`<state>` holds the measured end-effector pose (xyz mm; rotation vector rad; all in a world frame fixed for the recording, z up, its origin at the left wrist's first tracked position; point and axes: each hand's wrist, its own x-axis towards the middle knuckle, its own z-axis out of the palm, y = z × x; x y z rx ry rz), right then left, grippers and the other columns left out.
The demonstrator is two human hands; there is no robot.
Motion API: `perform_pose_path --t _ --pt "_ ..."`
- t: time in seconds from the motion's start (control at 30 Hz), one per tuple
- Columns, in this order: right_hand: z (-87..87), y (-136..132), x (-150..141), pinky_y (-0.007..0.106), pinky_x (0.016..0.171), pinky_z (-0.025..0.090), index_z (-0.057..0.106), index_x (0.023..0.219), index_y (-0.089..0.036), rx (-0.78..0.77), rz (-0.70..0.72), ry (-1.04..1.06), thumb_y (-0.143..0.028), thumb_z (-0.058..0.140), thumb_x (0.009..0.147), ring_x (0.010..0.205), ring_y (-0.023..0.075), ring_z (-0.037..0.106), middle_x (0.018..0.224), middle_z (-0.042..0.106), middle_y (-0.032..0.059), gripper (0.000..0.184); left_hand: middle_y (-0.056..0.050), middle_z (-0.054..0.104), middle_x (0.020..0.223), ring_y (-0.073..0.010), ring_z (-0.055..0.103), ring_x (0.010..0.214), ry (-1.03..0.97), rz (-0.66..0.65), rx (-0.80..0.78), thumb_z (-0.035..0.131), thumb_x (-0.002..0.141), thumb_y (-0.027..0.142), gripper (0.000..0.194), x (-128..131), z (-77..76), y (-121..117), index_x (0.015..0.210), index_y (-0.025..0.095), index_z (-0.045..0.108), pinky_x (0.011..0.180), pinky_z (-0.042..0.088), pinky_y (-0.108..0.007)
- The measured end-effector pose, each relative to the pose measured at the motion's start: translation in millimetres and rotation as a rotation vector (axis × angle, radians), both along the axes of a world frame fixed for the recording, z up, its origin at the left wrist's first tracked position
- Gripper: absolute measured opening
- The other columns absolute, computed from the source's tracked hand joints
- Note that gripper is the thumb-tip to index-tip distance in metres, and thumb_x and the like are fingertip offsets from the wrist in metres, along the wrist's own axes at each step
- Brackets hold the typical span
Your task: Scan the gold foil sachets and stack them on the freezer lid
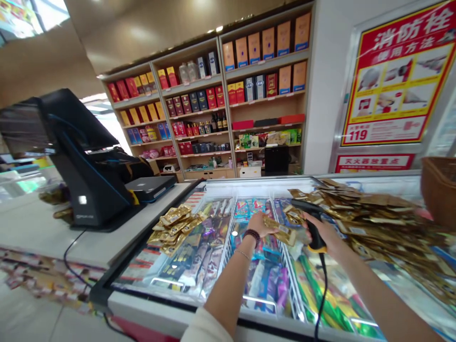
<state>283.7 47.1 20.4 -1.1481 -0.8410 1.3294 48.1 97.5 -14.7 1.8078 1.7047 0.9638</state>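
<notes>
Head view: left hand [261, 225] pinches gold packet [285, 234] over freezer [142, 307], between left-edge pile [176, 228] and far-right-corner heap [377, 223]; right hand [328, 233] grips scanner [315, 233]. Packet looks light, soft, maybe slippery, so best held by its end

Gold packet [287, 234] in the left hand [261, 226]: print too blurred for us to read. Right hand [329, 235]: fingers partly hidden behind the scanner [314, 232]. Scanner cable [325, 280]: cut by our bottom edge. Brown basket [440, 192]: cropped at right. Shelf labels [261, 62]: too small for us.
</notes>
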Motion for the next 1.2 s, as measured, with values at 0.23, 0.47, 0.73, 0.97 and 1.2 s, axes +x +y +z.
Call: perform_pose_path --t 0.23,0.47,0.73,0.97,1.2 --pt "-8.6 -2 -8 0.022 0.036 0.042 0.069 0.076 -0.021 0.061 0.031 -0.081 -0.047 0.096 0.073 0.043 0.0108 0.054 0.061 0.064 -0.0024 0.037 -0.013 0.078 0.121 -0.0314 0.081 0.106 -0.706 0.191 0.033 0.09 0.085 0.031 0.05 -24 -14.4 -5 0.128 0.024 0.063 0.094 0.071 -0.054" --pt "-3.1 -1 -59 0.024 0.037 0.04 0.061 0.068 -0.024 0.202 0.133 -0.202 -0.062 0.097 0.06 0.04 0.0104 0.051 0.057 0.062 -0.0019 0.053 -0.01 0.08 0.116 -0.0285 0.083 0.105 -1.028 0.187 0.141 0.102 0.072 0.036 0.058 -45 -19.8 -5 0.115 0.023 0.066 0.089 0.074 -0.048" --pt "-4.8 -8 -71 0.027 0.041 0.039 0.059 0.064 -0.026 0.374 0.24 -0.403 -0.079 0.088 0.074 0.035 0.0114 0.045 0.044 0.054 -0.0033 0.062 -0.009 0.082 0.098 -0.0271 0.084 0.098 -1.094 0.2 0.139 0.105 0.073 0.046 0.056 -70 -16.3 -8 0.113 0.017 0.078 0.096 0.073 -0.049" --pt "0.8 -31 -70 0.027 0.045 0.04 0.06 0.062 -0.026 0.37 0.252 -0.439 -0.072 0.086 0.083 0.037 0.0113 0.044 0.044 0.055 -0.003 0.057 -0.01 0.085 0.111 -0.0288 0.084 0.109 -1.09 0.187 0.164 0.098 0.085 0.051 0.06 -68 -17.0 -13 0.134 0.023 0.076 0.098 0.073 -0.047" --pt "-8.1 -27 -73 0.026 0.043 0.037 0.059 0.062 -0.026 0.335 0.277 -0.444 -0.069 0.084 0.084 0.037 0.0112 0.045 0.042 0.055 -0.0019 0.054 -0.013 0.084 0.118 -0.0307 0.084 0.112 -1.068 0.148 0.145 0.093 0.091 0.054 0.059 -68 -19.0 -14 0.137 0.022 0.073 0.098 0.074 -0.049"
